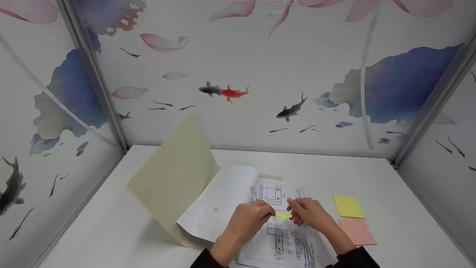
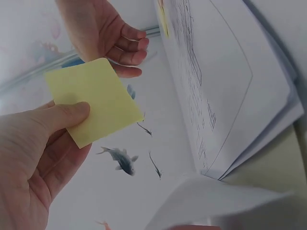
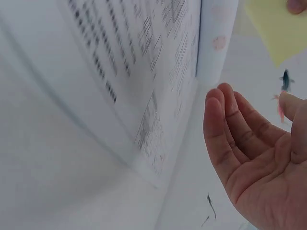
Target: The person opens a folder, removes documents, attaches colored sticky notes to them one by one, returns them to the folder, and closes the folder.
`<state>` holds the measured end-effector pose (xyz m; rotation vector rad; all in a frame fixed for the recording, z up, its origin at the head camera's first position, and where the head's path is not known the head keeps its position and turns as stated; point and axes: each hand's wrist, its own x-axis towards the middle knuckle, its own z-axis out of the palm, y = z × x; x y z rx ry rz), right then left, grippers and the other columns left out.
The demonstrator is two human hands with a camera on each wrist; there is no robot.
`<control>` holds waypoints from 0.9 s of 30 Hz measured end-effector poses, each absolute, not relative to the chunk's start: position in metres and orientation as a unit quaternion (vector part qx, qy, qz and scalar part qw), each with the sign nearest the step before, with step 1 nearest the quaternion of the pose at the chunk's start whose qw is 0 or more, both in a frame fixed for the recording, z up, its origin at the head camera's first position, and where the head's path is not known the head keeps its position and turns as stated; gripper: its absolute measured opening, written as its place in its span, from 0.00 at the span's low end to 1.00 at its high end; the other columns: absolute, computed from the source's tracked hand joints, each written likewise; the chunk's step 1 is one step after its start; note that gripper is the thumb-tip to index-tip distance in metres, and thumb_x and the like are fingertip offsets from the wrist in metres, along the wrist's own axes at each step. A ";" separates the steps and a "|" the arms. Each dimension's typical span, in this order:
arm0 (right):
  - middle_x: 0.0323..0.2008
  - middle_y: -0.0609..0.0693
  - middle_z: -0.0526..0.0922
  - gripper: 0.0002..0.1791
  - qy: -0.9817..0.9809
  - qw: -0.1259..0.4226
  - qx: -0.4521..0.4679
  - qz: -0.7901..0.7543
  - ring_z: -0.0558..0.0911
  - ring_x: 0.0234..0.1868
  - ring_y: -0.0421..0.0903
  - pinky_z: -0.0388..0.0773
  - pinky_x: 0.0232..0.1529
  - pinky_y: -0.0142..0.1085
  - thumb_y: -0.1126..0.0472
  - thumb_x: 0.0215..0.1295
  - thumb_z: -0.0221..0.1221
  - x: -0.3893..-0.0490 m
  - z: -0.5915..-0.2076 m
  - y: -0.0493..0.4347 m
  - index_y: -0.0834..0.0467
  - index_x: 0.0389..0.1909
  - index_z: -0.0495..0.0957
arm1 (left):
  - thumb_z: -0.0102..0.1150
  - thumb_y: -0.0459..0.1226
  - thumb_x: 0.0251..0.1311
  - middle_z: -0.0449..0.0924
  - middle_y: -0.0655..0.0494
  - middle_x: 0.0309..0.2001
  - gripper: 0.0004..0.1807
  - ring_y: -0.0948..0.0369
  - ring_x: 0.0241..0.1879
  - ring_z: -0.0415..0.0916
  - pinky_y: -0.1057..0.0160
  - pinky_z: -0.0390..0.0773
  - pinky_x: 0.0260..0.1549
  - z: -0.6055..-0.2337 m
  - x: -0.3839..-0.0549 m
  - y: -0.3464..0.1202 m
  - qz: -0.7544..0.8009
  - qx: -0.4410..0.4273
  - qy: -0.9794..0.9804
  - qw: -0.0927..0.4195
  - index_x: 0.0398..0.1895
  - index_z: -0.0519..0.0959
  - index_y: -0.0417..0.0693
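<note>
My left hand (image 1: pixel 248 219) pinches a single yellow sticky note (image 2: pixel 98 91) between thumb and fingers, above a stack of printed technical drawings (image 1: pixel 282 245). In the head view the note shows nearly edge-on, a thin strip between the two hands. Just to its right is my right hand (image 1: pixel 312 215), fingers loosely bent and nothing in them. The right wrist view shows that palm (image 3: pixel 268 177) turned up, apart from the note's corner.
A pale yellow folder cover (image 1: pixel 174 178) stands raised at the left, with a turned white page (image 1: pixel 227 204) curling against it. Right of the drawings lie a yellow sticky note pad (image 1: pixel 349 207) and a pink one (image 1: pixel 357 231). Printed walls enclose the white table (image 1: pixel 104 219).
</note>
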<state>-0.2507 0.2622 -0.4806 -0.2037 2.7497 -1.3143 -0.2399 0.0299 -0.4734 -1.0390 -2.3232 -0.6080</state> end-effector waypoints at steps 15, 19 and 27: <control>0.42 0.57 0.86 0.14 0.821 0.070 -0.109 -0.556 0.84 0.35 0.48 0.85 0.36 0.36 0.65 0.69 0.63 -0.241 -0.497 0.253 0.70 0.50 0.80 | 0.74 0.39 0.58 0.88 0.65 0.35 0.05 0.71 0.34 0.83 0.78 0.76 0.39 -0.478 -0.238 0.034 -0.172 -0.432 -0.854 0.235 0.37 0.90 0.54; 0.40 0.56 0.86 0.14 0.821 0.035 -0.082 -0.564 0.84 0.35 0.47 0.83 0.34 0.34 0.68 0.69 0.62 -0.239 -0.499 0.254 0.72 0.51 0.78 | 0.74 0.47 0.58 0.87 0.66 0.38 0.10 0.70 0.37 0.80 0.73 0.74 0.41 -0.480 -0.239 0.032 -0.178 -0.448 -0.859 0.173 0.38 0.90 0.55; 0.36 0.54 0.87 0.08 0.849 -0.020 -0.052 -0.525 0.84 0.34 0.47 0.82 0.35 0.32 0.71 0.67 0.63 -0.235 -0.499 0.251 0.68 0.45 0.79 | 0.64 0.57 0.65 0.77 0.57 0.62 0.20 0.61 0.64 0.72 0.61 0.73 0.62 -0.488 -0.241 0.034 -0.160 -0.400 -0.890 0.147 0.46 0.87 0.54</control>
